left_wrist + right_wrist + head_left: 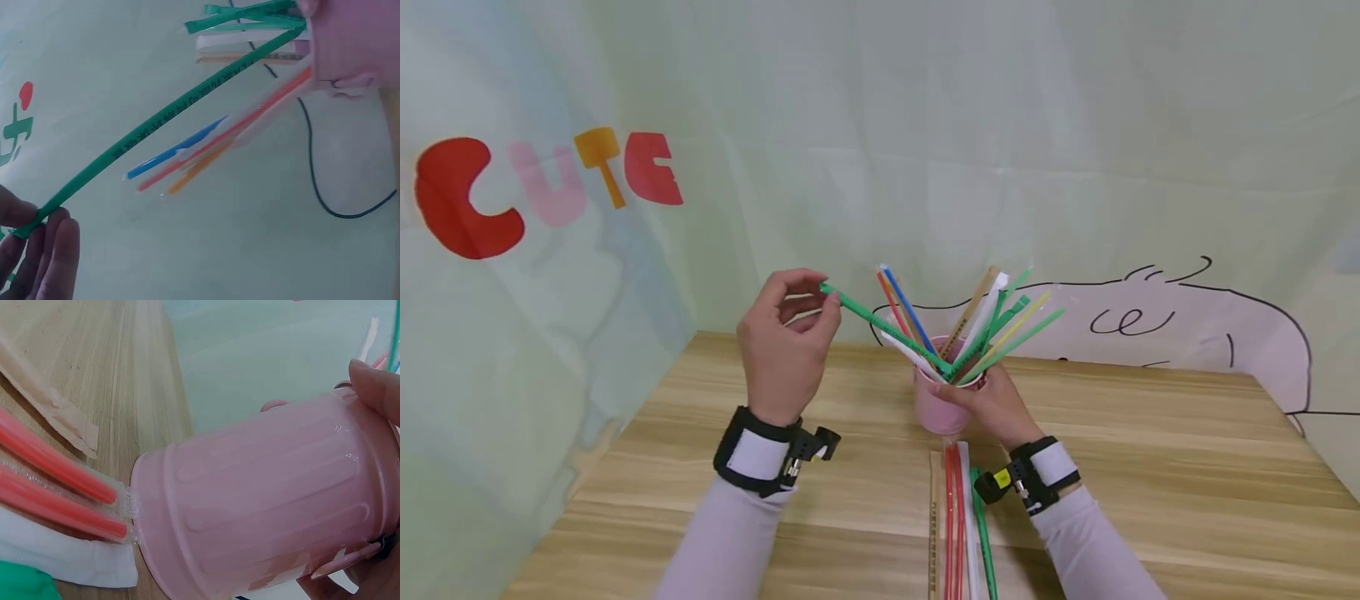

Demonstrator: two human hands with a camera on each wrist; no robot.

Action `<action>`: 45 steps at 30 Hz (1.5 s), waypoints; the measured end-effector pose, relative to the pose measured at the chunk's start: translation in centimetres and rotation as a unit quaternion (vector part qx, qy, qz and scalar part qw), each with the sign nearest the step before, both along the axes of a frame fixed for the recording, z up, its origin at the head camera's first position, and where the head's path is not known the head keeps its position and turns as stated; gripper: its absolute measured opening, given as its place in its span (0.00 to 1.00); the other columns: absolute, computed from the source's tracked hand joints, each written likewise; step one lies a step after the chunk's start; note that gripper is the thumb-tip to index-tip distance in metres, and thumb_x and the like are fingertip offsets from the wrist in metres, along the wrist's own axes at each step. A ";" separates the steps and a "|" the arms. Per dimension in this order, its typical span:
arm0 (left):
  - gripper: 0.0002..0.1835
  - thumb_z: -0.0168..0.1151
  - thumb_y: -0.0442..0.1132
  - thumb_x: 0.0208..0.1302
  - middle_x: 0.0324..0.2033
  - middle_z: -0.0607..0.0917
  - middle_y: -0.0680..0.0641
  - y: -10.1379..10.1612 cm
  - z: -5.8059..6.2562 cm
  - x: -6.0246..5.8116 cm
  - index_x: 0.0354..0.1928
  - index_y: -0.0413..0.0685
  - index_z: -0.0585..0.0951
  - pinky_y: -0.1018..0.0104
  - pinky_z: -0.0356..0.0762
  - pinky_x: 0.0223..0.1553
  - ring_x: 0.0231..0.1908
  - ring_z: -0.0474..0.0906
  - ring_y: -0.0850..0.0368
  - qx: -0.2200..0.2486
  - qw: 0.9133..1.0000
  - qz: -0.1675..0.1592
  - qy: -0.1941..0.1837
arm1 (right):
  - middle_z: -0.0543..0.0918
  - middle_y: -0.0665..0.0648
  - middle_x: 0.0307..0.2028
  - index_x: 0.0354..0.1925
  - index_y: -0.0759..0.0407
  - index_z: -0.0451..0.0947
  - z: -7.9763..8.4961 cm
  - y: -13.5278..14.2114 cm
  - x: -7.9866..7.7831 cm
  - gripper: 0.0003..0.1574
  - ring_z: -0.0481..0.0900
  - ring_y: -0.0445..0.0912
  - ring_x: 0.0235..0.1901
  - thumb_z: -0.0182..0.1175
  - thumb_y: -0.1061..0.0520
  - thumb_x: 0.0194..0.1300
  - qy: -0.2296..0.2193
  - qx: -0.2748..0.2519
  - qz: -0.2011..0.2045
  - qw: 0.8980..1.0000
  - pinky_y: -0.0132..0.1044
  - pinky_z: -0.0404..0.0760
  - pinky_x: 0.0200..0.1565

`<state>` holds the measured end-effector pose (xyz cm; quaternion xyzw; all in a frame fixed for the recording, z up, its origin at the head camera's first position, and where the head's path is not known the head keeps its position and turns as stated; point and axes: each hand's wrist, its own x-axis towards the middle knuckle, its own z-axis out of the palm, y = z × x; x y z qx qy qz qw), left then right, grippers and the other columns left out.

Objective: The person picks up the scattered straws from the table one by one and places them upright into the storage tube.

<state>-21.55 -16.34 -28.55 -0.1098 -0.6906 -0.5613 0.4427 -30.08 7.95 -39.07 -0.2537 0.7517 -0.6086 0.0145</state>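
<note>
My left hand (787, 346) pinches the upper end of a green paper-wrapped straw (159, 125) between thumb and fingers. The straw slants down to the right, its far end at the mouth of a small pink bucket (938, 410). Around the bucket's upper side my right hand (1000, 407) is curled, thumb at the rim, gripping it as it stands on the table. Several other wrapped straws lean out of the bucket, among them a blue straw (906, 307), a yellow straw (1019, 319) and a brown straw (973, 304). Their lower ends are hidden inside it.
On the wooden table (835, 525), in front of the bucket, more straws lie side by side: a brown straw (934, 525), red straws (950, 517), a white straw (967, 517) and a green straw (984, 537). A printed cloth backdrop (850, 125) hangs behind the table.
</note>
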 end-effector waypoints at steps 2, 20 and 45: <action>0.12 0.67 0.30 0.57 0.37 0.83 0.43 0.3 -1.5 -1.1 0.44 0.39 0.80 0.68 0.84 0.37 0.35 0.81 0.60 -0.017 1.000 0.000 -0.010 | 0.79 0.59 0.54 0.62 0.57 0.70 0.0 0.0 0.1 0.37 0.73 0.48 0.53 0.71 0.55 0.56 -0.001 0.005 -0.005 1.000 0.54 0.70 0.57; 0.10 0.69 0.35 0.58 0.32 0.85 0.48 3.4 -7.4 -5.1 0.41 0.47 0.80 0.64 0.85 0.34 0.33 0.80 0.62 -0.104 0.985 -0.036 -0.137 | 0.74 0.70 0.58 0.65 0.68 0.63 2.0 -0.5 1.8 0.40 0.71 0.58 0.56 0.67 0.63 0.58 -0.008 -0.004 0.009 1.000 0.58 0.69 0.59; 0.52 0.73 0.35 0.45 0.67 0.63 0.45 5.9 -12.2 -7.5 0.72 0.47 0.55 0.47 0.55 0.68 0.64 0.56 0.58 -0.213 0.908 -0.262 -0.246 | 0.74 0.70 0.57 0.64 0.68 0.63 1.3 0.0 1.0 0.40 0.70 0.59 0.56 0.68 0.64 0.56 0.009 -0.015 0.018 1.000 0.60 0.67 0.59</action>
